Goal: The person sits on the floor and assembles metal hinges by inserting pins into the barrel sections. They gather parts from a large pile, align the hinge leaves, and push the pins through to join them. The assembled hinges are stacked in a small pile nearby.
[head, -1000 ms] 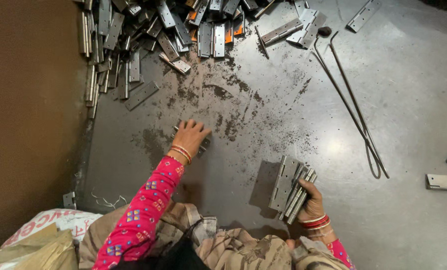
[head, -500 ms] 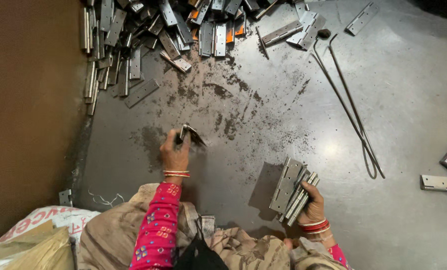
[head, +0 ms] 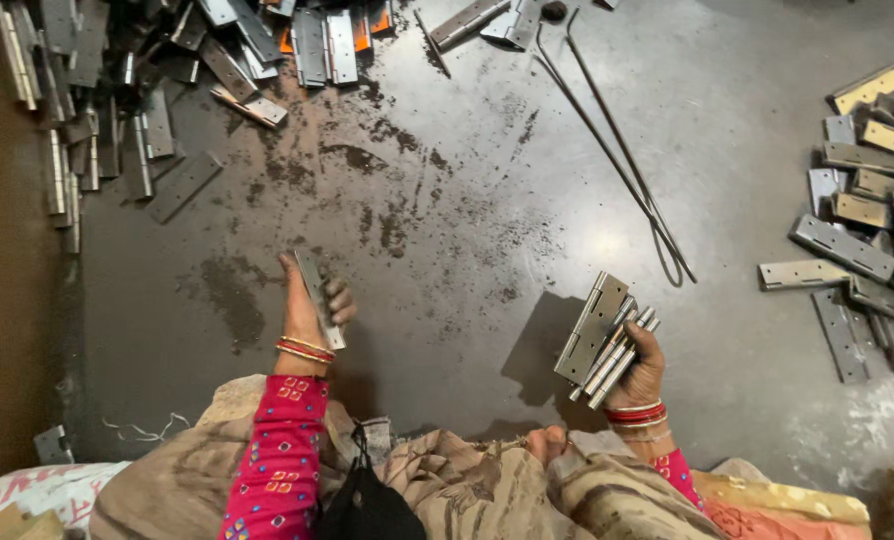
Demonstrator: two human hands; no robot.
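My left hand (head: 310,310) holds a single grey metal hinge (head: 319,297) upright, lifted off the dark floor. A stack of several metal hinges (head: 601,336) stands fanned out in my right hand (head: 639,372), which grips them from below near my lap. Both wrists wear red bangles, and the sleeves are pink with a pattern.
A big heap of metal hinges (head: 147,90) lies at the upper left on the dark stained floor (head: 447,200). Another pile of hinges (head: 867,200) spreads at the right. Two long bent metal rods (head: 617,150) lie in the upper middle. Cloth covers my lap at the bottom.
My left hand picked a hinge off the floor and drew it back towards me. The view shifted right, so the right pile shows more. The right hand kept its stack.
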